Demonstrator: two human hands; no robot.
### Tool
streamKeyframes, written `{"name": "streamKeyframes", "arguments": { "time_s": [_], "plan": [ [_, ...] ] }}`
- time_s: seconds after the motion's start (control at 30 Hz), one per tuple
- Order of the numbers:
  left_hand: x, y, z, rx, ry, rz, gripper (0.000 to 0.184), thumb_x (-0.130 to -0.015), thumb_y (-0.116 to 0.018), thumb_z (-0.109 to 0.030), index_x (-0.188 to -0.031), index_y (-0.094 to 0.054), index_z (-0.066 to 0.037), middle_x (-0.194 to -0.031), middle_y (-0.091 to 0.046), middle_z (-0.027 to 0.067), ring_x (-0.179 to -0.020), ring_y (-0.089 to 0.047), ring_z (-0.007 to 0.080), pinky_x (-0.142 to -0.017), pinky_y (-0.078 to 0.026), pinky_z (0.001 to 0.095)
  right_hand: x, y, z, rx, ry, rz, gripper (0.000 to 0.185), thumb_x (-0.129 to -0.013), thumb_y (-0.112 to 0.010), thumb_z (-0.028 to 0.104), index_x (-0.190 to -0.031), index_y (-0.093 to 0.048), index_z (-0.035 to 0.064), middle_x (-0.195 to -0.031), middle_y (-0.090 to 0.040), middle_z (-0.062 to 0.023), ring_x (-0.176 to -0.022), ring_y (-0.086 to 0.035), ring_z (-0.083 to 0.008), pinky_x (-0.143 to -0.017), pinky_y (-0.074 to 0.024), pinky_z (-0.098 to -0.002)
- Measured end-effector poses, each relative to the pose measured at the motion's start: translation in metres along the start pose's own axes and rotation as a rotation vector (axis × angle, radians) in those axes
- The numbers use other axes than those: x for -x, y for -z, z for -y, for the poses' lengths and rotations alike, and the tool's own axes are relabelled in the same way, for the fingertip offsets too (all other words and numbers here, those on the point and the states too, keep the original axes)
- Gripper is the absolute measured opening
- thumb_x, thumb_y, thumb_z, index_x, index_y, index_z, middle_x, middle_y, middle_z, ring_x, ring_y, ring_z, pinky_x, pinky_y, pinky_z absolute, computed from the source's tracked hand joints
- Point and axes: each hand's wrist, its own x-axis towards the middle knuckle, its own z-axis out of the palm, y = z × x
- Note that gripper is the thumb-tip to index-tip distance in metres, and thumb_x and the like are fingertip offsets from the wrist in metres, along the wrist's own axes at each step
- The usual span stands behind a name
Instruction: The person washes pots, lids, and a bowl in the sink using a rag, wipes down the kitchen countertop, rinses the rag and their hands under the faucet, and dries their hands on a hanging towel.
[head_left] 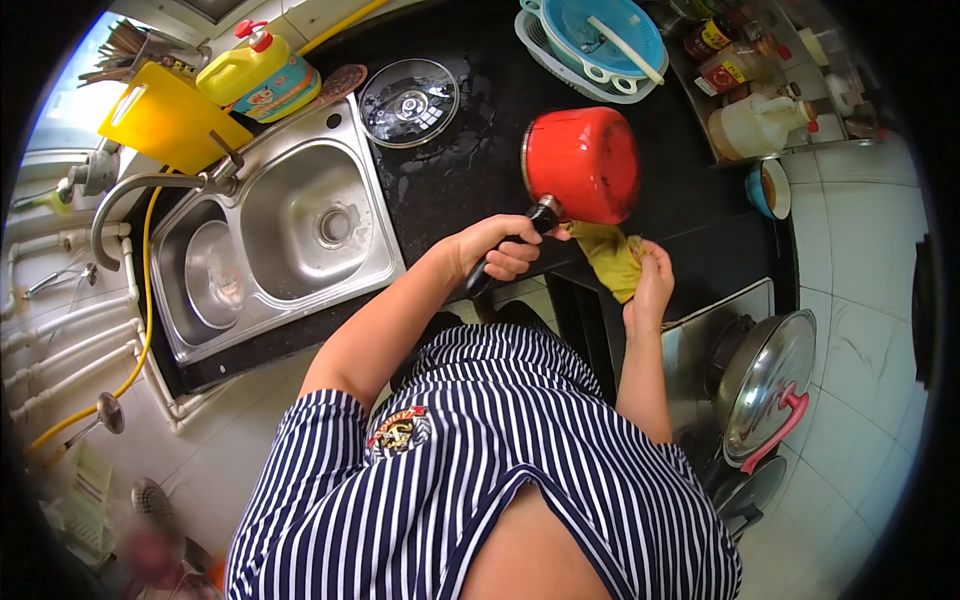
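Over black counter (460,190), right of sink (300,190), red pot (585,165) being held sideways; left hand (500,250) gripping handle (543,214); right hand (651,280) pinching yellow cloth (612,262); likely wiping; best keeping handle steady, cloth spread

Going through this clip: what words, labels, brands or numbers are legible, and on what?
None can be read with certainty.
Jug label: printing too blurred to read.
Shirt badge: lettering too small to read.
Rack bottle labels: too small and blurred to read.
Red pot: no legible text.
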Motion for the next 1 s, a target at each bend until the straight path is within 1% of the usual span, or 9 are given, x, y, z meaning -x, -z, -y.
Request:
{"name": "streamKeyframes", "arguments": {
  "time_s": [0.2, 0.33, 0.5, 0.57, 0.6, 0.7, 0.77, 0.87, 1.0],
  "plan": [
    [-0.064, 0.012, -0.028, -0.065, 0.028, 0.115, 0.051, -0.096, -0.040, -0.012, -0.146, -0.039, -0.008, -0.056, -0.036, -0.0045, -0.041, -0.033, 0.0054, -0.036, -0.032, 0.0206, 0.027, 0.019, -0.004, -0.026, 0.022, 0.020, 0.018, -0.094, -0.048, 0.002, -0.107, -0.060, -0.0021, -0.102, -0.064, -0.0093, -0.091, -0.062, -0.0162, -0.084, -0.0514, -0.0294],
    [-0.089, -0.004, -0.046, -0.625, 0.013, -0.128, 0.052, -0.100, -0.057, -0.036, -0.137, -0.050, -0.001, -0.060, -0.040, -0.0056, -0.048, -0.044, 0.0080, -0.046, -0.042, 0.0237, 0.041, 0.030, -0.003, 0.008, 0.009, 0.002, 0.017, -0.095, -0.048, 0.001, -0.108, -0.060, -0.0012, -0.103, -0.064, -0.0093, -0.093, -0.062, -0.0142, -0.086, -0.0509, -0.0283],
    [-0.118, 0.009, -0.056, -0.956, -0.037, -0.448, 0.062, -0.092, -0.068, -0.045, -0.129, -0.052, 0.003, -0.069, -0.052, 0.0031, -0.057, -0.058, 0.0132, -0.058, -0.054, 0.0317, 0.045, 0.041, -0.007, 0.024, -0.011, -0.036, 0.017, -0.096, -0.048, 0.000, -0.108, -0.060, -0.0009, -0.104, -0.065, -0.0096, -0.093, -0.063, -0.0138, -0.085, -0.0510, -0.0273],
    [-0.122, 0.002, -0.058, -1.359, -0.214, -0.690, 0.062, -0.089, -0.070, -0.047, -0.118, -0.057, 0.006, -0.075, -0.058, 0.0098, -0.058, -0.062, 0.0193, -0.061, -0.056, 0.0344, 0.044, 0.042, -0.012, 0.068, -0.004, -0.030, 0.016, -0.096, -0.049, 0.001, -0.108, -0.060, -0.0009, -0.103, -0.066, -0.0100, -0.092, -0.063, -0.0140, -0.084, -0.0514, -0.0271],
    [-0.124, 0.004, -0.058, -1.818, -0.420, -0.783, 0.057, -0.085, -0.073, -0.046, -0.110, -0.063, 0.005, -0.084, -0.061, 0.0139, -0.073, -0.066, 0.0279, -0.072, -0.056, 0.0379, 0.047, 0.036, -0.006, 0.043, -0.032, -0.025, 0.016, -0.096, -0.049, 0.001, -0.108, -0.060, -0.0013, -0.103, -0.066, -0.0104, -0.091, -0.063, -0.0140, -0.082, -0.0519, -0.0272],
    [-0.123, 0.005, -0.054, -2.221, -0.552, -0.937, 0.051, -0.082, -0.075, -0.043, -0.107, -0.067, 0.000, -0.094, -0.062, 0.0153, -0.093, -0.064, 0.0326, -0.083, -0.053, 0.0410, 0.047, 0.022, 0.002, 0.009, -0.077, 0.038, 0.017, -0.095, -0.049, 0.002, -0.109, -0.059, -0.0021, -0.102, -0.066, -0.0106, -0.089, -0.064, -0.0140, -0.080, -0.0523, -0.0275],
    [-0.116, -0.006, -0.053, -2.190, -0.423, -0.960, 0.045, -0.081, -0.074, -0.041, -0.106, -0.069, -0.004, -0.101, -0.061, 0.0142, -0.105, -0.059, 0.0316, -0.089, -0.050, 0.0425, 0.054, 0.004, 0.020, -0.012, -0.101, 0.079, 0.018, -0.096, -0.050, 0.003, -0.110, -0.059, -0.0026, -0.103, -0.067, -0.0107, -0.089, -0.064, -0.0133, -0.080, -0.0525, -0.0267],
    [-0.100, -0.005, -0.047, -2.147, -0.688, -0.980, 0.036, -0.084, -0.073, -0.036, -0.101, -0.069, -0.005, -0.096, -0.061, 0.0135, -0.098, -0.062, 0.0314, -0.084, -0.052, 0.0413, 0.059, -0.020, 0.033, -0.064, -0.172, 0.292, 0.018, -0.098, -0.053, 0.005, -0.114, -0.058, -0.0017, -0.104, -0.067, -0.0093, -0.090, -0.064, -0.0123, -0.080, -0.0534, -0.0265],
    [-0.040, -0.002, -0.041, -1.398, -1.112, -1.325, 0.022, -0.091, -0.069, -0.024, -0.095, -0.064, -0.002, -0.088, -0.062, 0.0100, -0.079, -0.060, 0.0212, -0.075, -0.050, 0.0337, 0.072, -0.064, 0.048, -0.033, -0.203, 0.532, 0.021, -0.097, -0.059, 0.006, -0.117, -0.057, 0.0006, -0.109, -0.066, -0.0077, -0.095, -0.063, -0.0118, -0.084, -0.0527, -0.0266]
  ]
}}
